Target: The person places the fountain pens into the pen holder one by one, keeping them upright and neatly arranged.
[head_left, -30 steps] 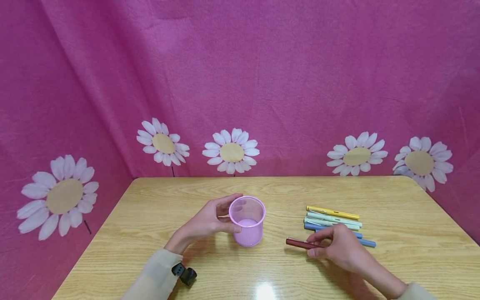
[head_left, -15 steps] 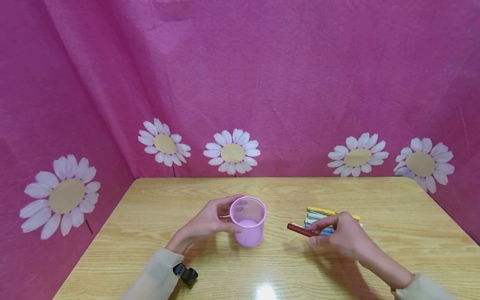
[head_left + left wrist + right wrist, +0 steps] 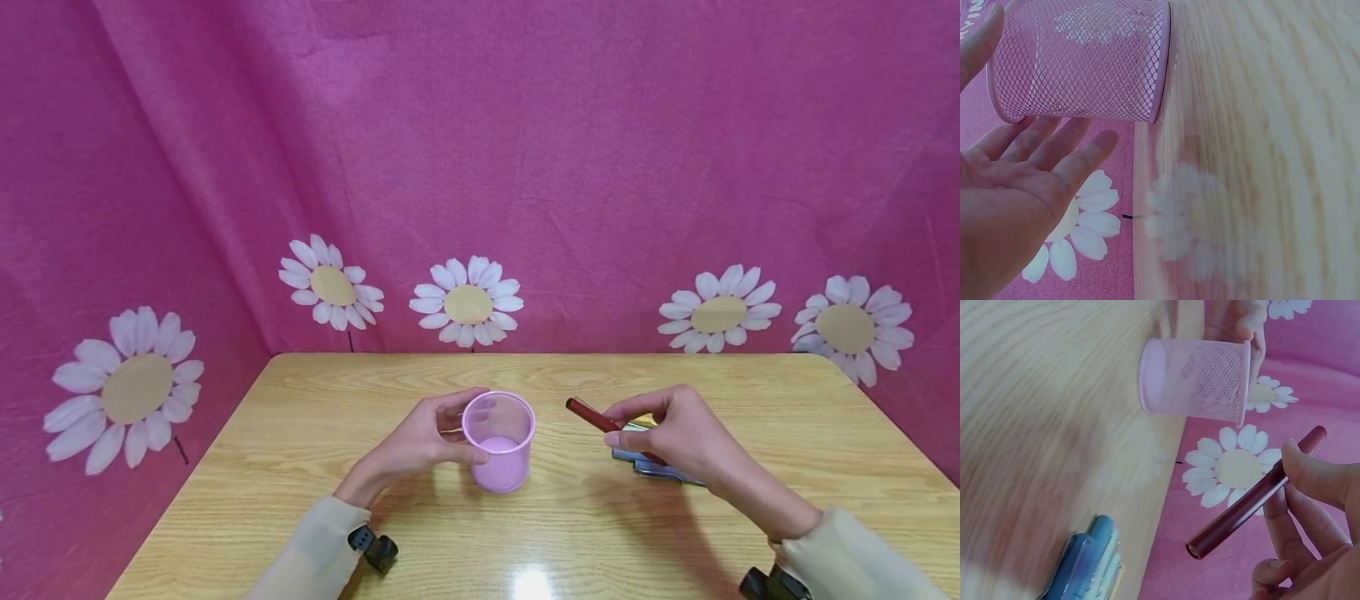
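A pink mesh cup [image 3: 498, 440] stands upright on the wooden table [image 3: 375, 533]; it also shows in the left wrist view as the cup [image 3: 1079, 59] and in the right wrist view as the cup [image 3: 1196, 379]. My left hand [image 3: 420, 442] cups its left side, fingers only loosely bent, thumb near the rim. My right hand [image 3: 675, 433] pinches a dark red pen [image 3: 596, 419] and holds it in the air to the right of the cup, tip pointing up-left. The pen [image 3: 1254, 497] lies between thumb and fingers in the right wrist view.
Several pens [image 3: 660, 467] in blue, green and yellow lie on the table under my right hand, seen also as pens [image 3: 1088, 565]. Pink cloth with white daisies [image 3: 467, 302] hangs behind and beside the table.
My right hand has lifted the dark red pen off the table and carried it up and left toward the cup. The left hand and cup have stayed put.
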The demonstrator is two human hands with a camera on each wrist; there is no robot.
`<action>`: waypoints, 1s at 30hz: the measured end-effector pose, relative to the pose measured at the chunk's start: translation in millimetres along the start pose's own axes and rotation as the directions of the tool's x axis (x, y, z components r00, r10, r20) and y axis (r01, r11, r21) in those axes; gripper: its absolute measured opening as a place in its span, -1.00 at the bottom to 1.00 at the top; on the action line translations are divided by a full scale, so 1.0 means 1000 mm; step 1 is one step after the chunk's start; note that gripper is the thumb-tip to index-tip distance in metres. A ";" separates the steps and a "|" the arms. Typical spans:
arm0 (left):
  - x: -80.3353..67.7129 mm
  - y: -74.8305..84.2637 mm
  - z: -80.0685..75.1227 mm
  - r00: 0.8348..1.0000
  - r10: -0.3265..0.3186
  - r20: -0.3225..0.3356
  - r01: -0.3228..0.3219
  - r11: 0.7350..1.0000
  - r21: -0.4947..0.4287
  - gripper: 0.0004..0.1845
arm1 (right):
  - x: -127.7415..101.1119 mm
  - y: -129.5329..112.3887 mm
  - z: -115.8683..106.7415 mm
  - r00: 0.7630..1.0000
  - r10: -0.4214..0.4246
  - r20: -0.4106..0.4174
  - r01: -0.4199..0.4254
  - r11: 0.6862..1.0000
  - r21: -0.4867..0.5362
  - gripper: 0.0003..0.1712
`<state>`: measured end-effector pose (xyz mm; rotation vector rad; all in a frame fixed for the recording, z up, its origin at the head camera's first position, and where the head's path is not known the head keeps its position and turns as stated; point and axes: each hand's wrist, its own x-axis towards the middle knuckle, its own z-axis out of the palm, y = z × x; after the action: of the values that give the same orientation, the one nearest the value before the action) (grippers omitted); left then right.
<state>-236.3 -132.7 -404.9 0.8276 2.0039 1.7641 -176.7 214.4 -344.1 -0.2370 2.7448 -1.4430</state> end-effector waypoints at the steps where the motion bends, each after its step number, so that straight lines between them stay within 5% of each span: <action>1: 0.000 0.000 0.000 1.000 -0.001 -0.001 0.001 1.000 -0.001 -0.07 | 0.001 -0.002 0.000 1.000 0.002 -0.004 -0.002 1.000 -0.005 -0.66; 12: 0.000 0.001 0.000 1.000 -0.009 -0.005 0.009 1.000 -0.002 -0.05 | 0.012 -0.028 0.002 1.000 -0.011 -0.008 0.011 0.999 -0.041 -0.64; 30: 0.000 0.000 0.001 1.000 -0.005 -0.014 0.005 1.000 0.002 -0.08 | 0.031 -0.065 0.009 0.997 -0.060 -0.039 0.063 0.995 0.081 -0.65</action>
<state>-236.0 -131.7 -405.6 0.8123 2.0157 1.7696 -198.9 166.6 -294.7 -0.2973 2.7216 -1.5875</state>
